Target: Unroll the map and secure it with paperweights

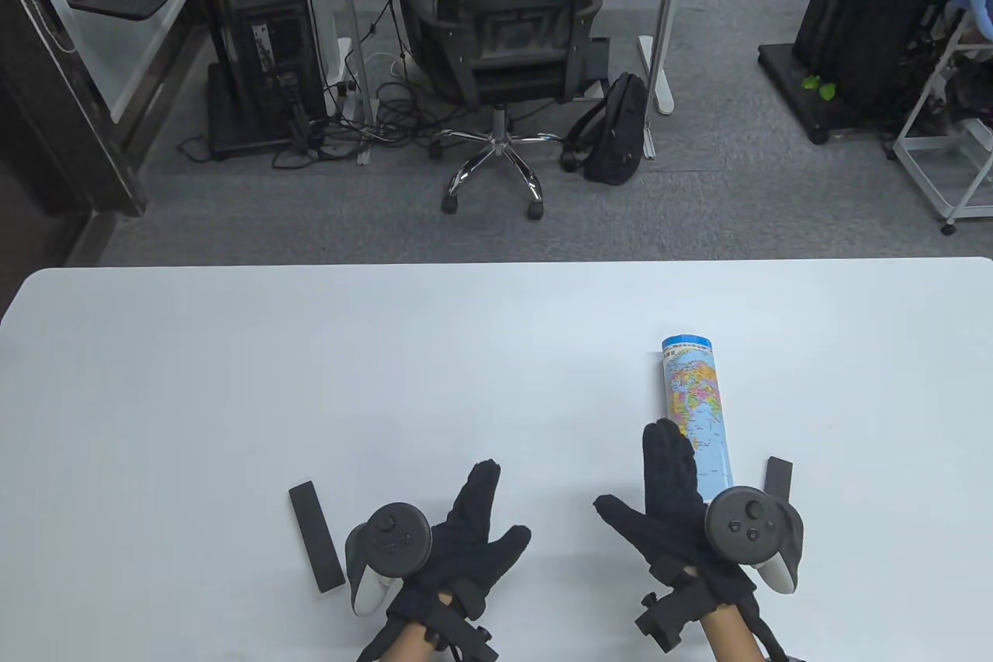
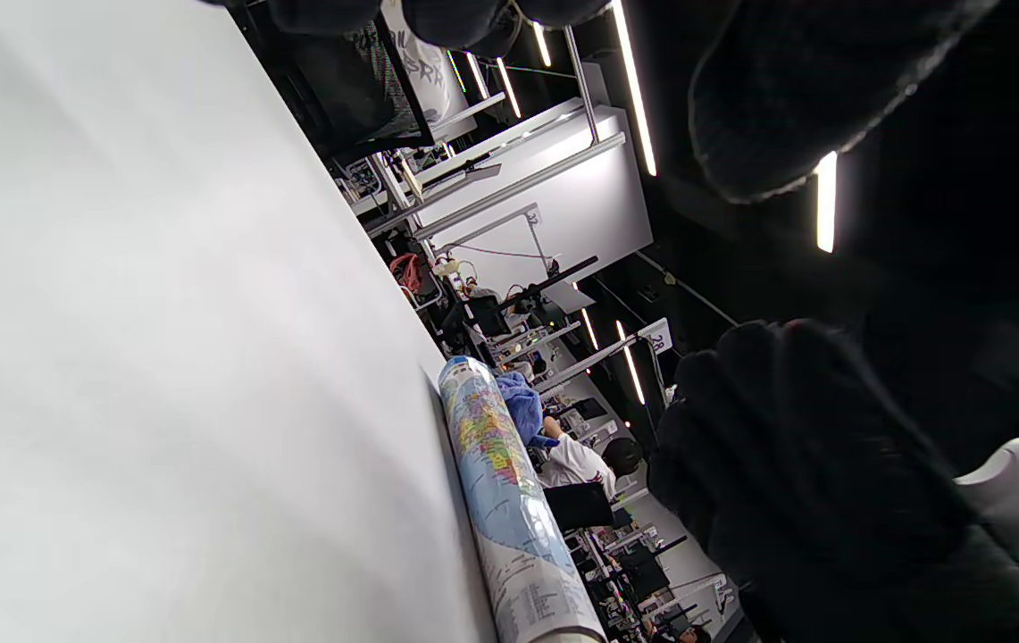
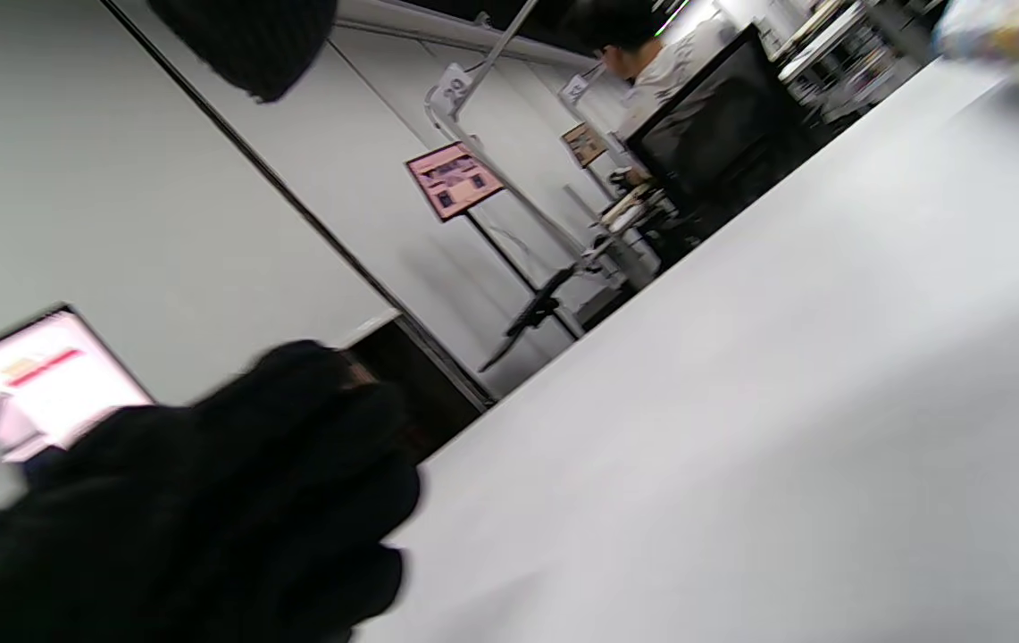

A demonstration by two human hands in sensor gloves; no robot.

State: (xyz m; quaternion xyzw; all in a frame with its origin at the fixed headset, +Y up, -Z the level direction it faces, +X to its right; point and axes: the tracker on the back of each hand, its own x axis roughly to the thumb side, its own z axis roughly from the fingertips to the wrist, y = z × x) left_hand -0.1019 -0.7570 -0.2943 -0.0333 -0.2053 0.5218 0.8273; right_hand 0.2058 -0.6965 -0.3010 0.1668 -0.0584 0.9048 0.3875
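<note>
Map (image 1: 696, 410), rolled into a tube, lies on the white table (image 1: 310, 382) at about 4 o'clock from table centre, its long axis running 12 to 6, colourful print outward. My right hand (image 1: 675, 507) sits at the tube's near end, fingers spread flat and pointing to 12, thumb out toward 9; it is just beside the roll on its 9 o'clock side, and I cannot tell if it touches it. My left hand (image 1: 458, 538) is at the 6 o'clock edge of the table, fingers splayed toward 1 o'clock, gripping nothing. One black bar paperweight (image 1: 316, 536) lies flat just at 9 o'clock of my left hand. A second black bar (image 1: 779, 479) lies at 3 o'clock of the roll's near end, partly behind my right tracker.

Left wrist view: tilted, shows the roll (image 2: 509, 500) resting on the tabletop with my right glove (image 2: 813, 482) close by. Right wrist view is blurred; only bare tabletop (image 3: 741, 402) and dark glove fingers (image 3: 205, 500) are readable.

Surface: plain white, matte, rounded far corners. Room: grey carpet (image 1: 698, 204), a black mesh office chair (image 1: 512, 33) at 12, a black backpack (image 1: 617, 130) on the floor beside it, a computer tower (image 1: 264, 33) with tangled cables at 11, more black equipment (image 1: 869, 25) at 1–2 o'clock.
</note>
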